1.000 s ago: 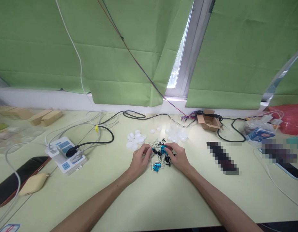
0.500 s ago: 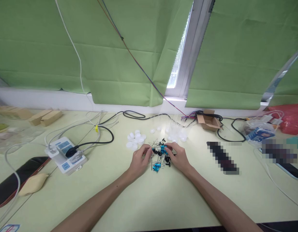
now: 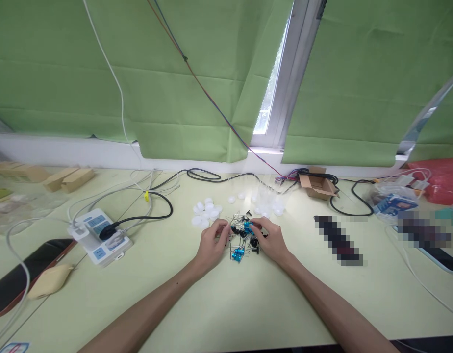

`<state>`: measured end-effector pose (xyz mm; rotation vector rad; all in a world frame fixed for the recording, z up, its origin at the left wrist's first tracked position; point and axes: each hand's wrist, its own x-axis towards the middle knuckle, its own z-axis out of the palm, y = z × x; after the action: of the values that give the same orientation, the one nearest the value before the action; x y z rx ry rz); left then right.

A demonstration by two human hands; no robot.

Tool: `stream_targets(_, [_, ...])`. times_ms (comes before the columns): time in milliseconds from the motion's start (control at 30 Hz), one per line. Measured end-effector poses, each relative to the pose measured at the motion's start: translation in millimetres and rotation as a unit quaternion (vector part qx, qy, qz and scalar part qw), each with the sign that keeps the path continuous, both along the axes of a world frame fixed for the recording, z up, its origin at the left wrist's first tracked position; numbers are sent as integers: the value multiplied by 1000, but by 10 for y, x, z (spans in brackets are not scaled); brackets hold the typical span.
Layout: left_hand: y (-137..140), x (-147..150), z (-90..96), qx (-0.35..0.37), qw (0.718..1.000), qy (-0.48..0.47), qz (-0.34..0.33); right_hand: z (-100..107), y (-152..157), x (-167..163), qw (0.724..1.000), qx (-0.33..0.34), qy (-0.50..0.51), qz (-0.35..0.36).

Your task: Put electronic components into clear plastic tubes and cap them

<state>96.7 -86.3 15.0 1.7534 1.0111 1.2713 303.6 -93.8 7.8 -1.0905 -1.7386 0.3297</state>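
Observation:
A small pile of parts (image 3: 238,254) lies on the table between my hands: bright blue pieces, black knob-like pieces and thin metal rods or pins, too small to name surely. At the pile's left edge my left hand (image 3: 213,245) is closed, thumb and fingers pinched together; what lies between the tips is hidden. Opposite it, my right hand (image 3: 269,239) pinches at a small blue part (image 3: 247,226) on the upper side of the pile. Several white round caps (image 3: 206,212) rest just beyond my left hand. A clear plastic bag (image 3: 266,198) with more white pieces stands behind the pile.
To the left are a white power strip (image 3: 101,235) with plugs, a beige pouch (image 3: 51,281) and a dark case (image 3: 28,267). Black cable (image 3: 163,215) runs along the back. A small open cardboard box (image 3: 316,185) sits back right, and a phone (image 3: 441,257) far right.

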Motion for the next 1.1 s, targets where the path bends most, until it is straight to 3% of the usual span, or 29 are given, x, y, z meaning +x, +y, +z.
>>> stream_targets(300, [-9, 37, 37, -74, 994, -78, -30, 14, -39, -27, 999, -27, 20, 32])
stream_targets(533, [-37, 72, 150, -116, 984, -131, -29, 44, -59, -69, 991, -89, 91, 42])
stream_targets(733, [-56, 91, 211, -141, 974, -177, -32, 36, -115, -162, 974, -151, 150, 79])
stream_targets(933, [-85, 87, 214, -167, 961, -209, -74, 42, -127, -251, 937, -213, 249, 123])
stream_targets(1100, [-76, 74, 176, -176, 958, -211, -75, 60, -135, -291, 921, -249, 269, 129])
